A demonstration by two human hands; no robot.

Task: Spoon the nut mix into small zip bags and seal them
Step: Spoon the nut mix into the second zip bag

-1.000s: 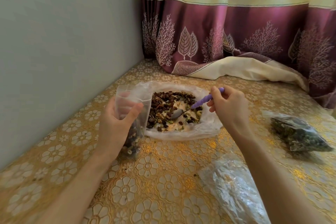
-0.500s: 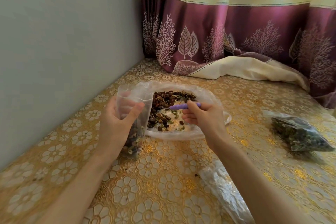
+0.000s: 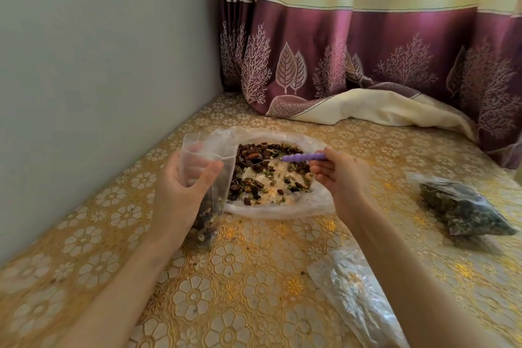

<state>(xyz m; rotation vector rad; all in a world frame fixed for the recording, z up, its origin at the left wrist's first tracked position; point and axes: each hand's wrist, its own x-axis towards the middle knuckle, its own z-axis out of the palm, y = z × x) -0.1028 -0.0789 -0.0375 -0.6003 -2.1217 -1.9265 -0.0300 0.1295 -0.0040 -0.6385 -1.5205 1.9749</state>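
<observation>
Your left hand (image 3: pixel 180 195) grips the small clear plastic zip bag (image 3: pixel 210 178) upright on the gold floral tablecloth (image 3: pixel 254 291), thumb in front, fingers curled round the back, mouth held open near the top. The bag's bottom is partly filled w/ nuts. Your right hand (image 3: pixel 343 175) pinches the purple-handled metal spoon (image 3: pixel 285 158) by the handle end, fingers curled round it; the loaded bowl sits over the pile, just beside the bag's mouth, not in it yet.

The brown-and-green nut mix (image 3: pixel 268 175) lies spread on a wide crinkled clear plastic sheet (image 3: pixel 282 209), touching the bag's right side.

Handling, as a judgement: the zip bag is thin, floppy & probably slick, so it'll likely fold shut if you loosen up. Keep hold high, near the zip strip, w/ the weight resting on the table. The mix is loose & rolls off easily, so keep the spoon level & tip only once the bowl is inside the rim.

Also there: a filled bag of dark mix (image 3: pixel 463 206) at right, well apart, & a crumpled clear bag (image 3: pixel 353 285) near your right forearm.
</observation>
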